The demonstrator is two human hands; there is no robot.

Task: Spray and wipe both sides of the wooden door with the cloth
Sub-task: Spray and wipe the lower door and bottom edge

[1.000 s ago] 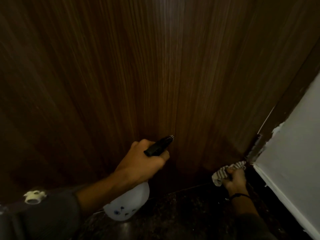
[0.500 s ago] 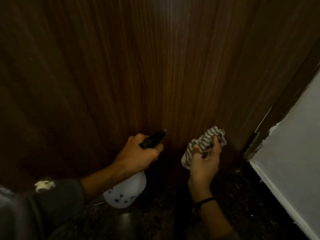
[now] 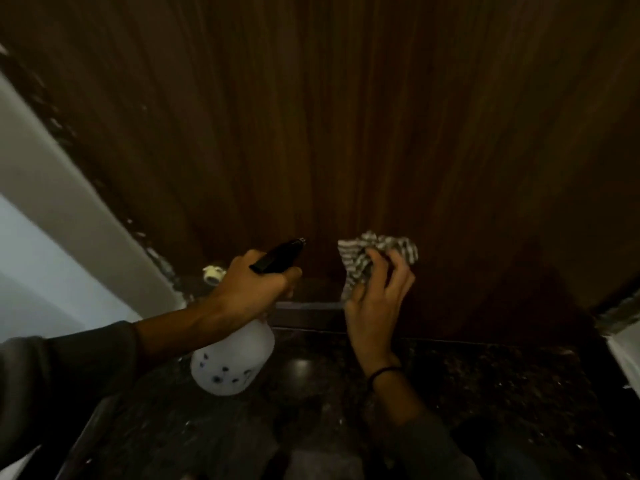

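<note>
Head view: since a second ago the camera had swung, so the white wall [image 3: 52, 202] that had stood at the right now filled the left edge, with only a pale strip left low at the right. The right hand [image 3: 377, 306] had come up from the floor corner by the frame and across, and held the cloth [image 3: 377, 251] near the door's bottom, just right of the nozzle [image 3: 280, 256]. The left hand [image 3: 256, 289] had kept its grip on the bottle [image 3: 232, 362].

The dark, grained door [image 3: 346, 133] took up most of the picture. Below it lay a dark speckled floor [image 3: 485, 393]. A small white fitting [image 3: 213, 273] sat low by the door, just left of the left hand.

The left hand's fingers curled round the bottle's black head, nozzle pointing at the door, white body hanging below the wrist. The right hand's fingers, slightly parted, bunched the striped cloth at the wood; whether the cloth touched the door could not be told. A dark band [image 3: 382, 372] ringed that wrist, and a grey sleeve [image 3: 52, 375] covered the left forearm.
</note>
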